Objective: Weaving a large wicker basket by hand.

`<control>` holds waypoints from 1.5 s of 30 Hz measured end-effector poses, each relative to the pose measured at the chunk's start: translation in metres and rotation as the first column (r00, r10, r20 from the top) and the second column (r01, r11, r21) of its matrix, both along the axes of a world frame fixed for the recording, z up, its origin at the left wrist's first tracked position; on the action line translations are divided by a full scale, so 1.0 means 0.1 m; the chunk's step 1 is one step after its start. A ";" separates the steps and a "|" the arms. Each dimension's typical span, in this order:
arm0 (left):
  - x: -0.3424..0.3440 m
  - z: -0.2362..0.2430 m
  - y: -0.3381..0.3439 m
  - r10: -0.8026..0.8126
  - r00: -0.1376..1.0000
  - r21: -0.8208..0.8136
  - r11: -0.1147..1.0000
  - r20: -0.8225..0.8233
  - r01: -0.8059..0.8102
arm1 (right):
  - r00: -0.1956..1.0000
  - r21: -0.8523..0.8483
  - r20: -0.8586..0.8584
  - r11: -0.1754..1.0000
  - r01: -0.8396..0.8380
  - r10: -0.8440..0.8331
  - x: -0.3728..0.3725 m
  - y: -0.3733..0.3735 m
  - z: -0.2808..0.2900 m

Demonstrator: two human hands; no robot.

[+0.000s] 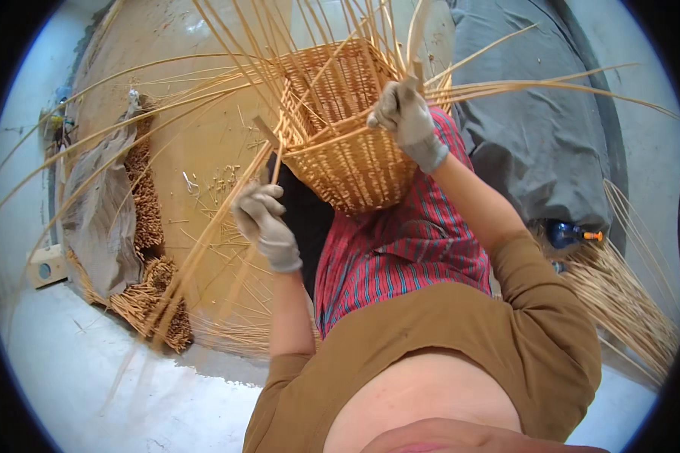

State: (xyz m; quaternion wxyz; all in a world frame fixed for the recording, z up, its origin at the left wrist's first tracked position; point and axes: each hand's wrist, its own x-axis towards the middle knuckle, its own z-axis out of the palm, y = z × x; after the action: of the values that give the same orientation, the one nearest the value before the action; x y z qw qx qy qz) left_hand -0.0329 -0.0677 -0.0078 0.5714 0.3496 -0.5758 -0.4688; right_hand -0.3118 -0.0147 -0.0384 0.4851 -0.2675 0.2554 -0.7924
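A woven cane basket (347, 170) rests on my lap over red striped cloth (400, 249), with long loose strands (128, 132) radiating from its rim. My left hand (264, 226), in a pale grey glove, is below the basket's left side, fingers curled on a cane strand (277, 162). My gloved right hand (408, 124) is closed at the basket's right rim on a short upright stake. Part of what each hand grips is hidden by the fingers.
Bundled canes (143, 196) lie under grey cloth at left, near a small pale box (47, 266). Scraps litter the tan mat (204, 136). Grey fabric (529, 128), a blue bottle (563, 232) and loose canes (612, 302) lie at right.
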 end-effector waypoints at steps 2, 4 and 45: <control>-0.04 -0.26 0.11 0.029 0.982 0.134 0.991 -0.187 -0.004 | 0.940 -0.002 -0.318 0.991 0.133 -0.127 0.00 0.14 0.05; -0.23 -0.23 -0.01 0.090 0.947 0.199 0.980 -0.310 -0.028 | 0.956 0.065 -0.287 0.994 0.082 -0.060 -0.11 0.26 0.12; -0.70 -0.47 -0.83 -0.290 0.951 0.203 0.943 0.112 0.264 | 0.949 -0.066 -0.111 0.955 0.290 -0.296 0.68 0.03 0.08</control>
State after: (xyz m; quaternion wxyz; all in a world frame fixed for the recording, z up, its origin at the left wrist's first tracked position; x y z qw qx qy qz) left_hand -0.1026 -0.1509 -0.0551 0.4229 0.3488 -0.6116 -0.5705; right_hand -0.2437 -0.0112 -0.0306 0.3393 -0.2855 0.3012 -0.8442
